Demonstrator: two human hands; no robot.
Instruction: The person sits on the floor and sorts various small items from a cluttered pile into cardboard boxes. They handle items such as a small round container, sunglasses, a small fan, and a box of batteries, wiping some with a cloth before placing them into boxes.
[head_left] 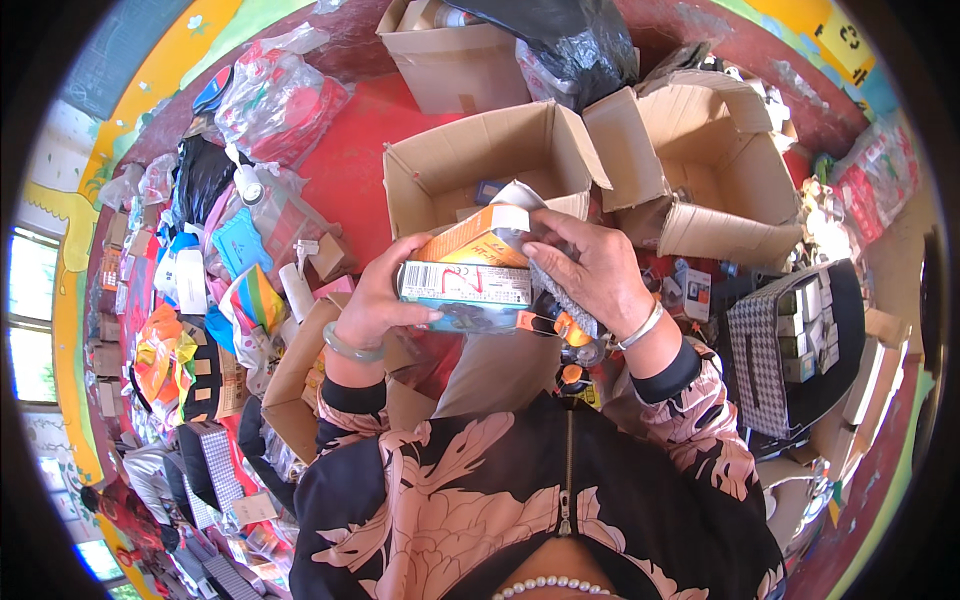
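My left hand (366,305) is closed on the left ends of two small cartons held together in front of my chest. The upper one is an orange carton (468,243); the lower is a white and teal carton (467,286) with a barcode and a red mark. Bunched under my right hand (600,268) is a grey cloth (563,292), its fingers curled at the orange carton's right end. Below the cloth are orange and dark round objects (572,335), whose kind I cannot make out.
Just beyond my hands stands an open cardboard box (425,185), beside another open box (728,232). A houndstooth bin (757,360) holding small boxes is at right. Plastic bags (275,105) and piled goods lie left, over red flooring (350,140).
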